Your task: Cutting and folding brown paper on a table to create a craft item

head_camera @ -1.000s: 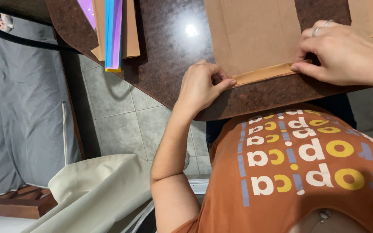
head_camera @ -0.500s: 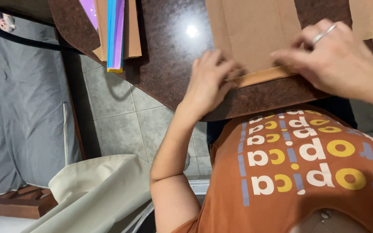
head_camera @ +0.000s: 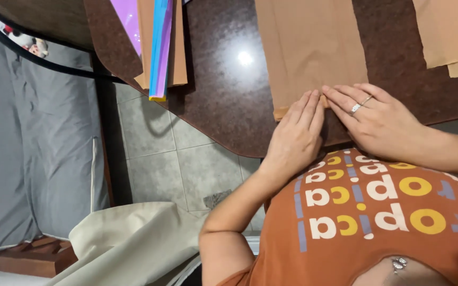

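Note:
A long sheet of brown paper [head_camera: 308, 47] lies on the dark brown speckled table [head_camera: 223, 100], its near end folded over by the table's edge. My left hand [head_camera: 295, 137] lies flat with fingers together, pressing on the folded near edge. My right hand [head_camera: 380, 122], a ring on one finger, lies flat beside it with its fingertips on the same fold. The two hands meet at the middle of the fold and hide most of it. Neither hand grips anything.
A stack of coloured sheets [head_camera: 157, 47] in purple, blue and tan overhangs the table at the left. More brown paper [head_camera: 451, 32] lies at the far right. Below are a tiled floor [head_camera: 155, 153], a grey fabric surface [head_camera: 33, 159], cream cloth [head_camera: 128, 238] and my orange shirt [head_camera: 388, 222].
Both hands have slid toward each other along the folded edge; the right hand moved left and flattened, and the left hand shifted right onto the fold.

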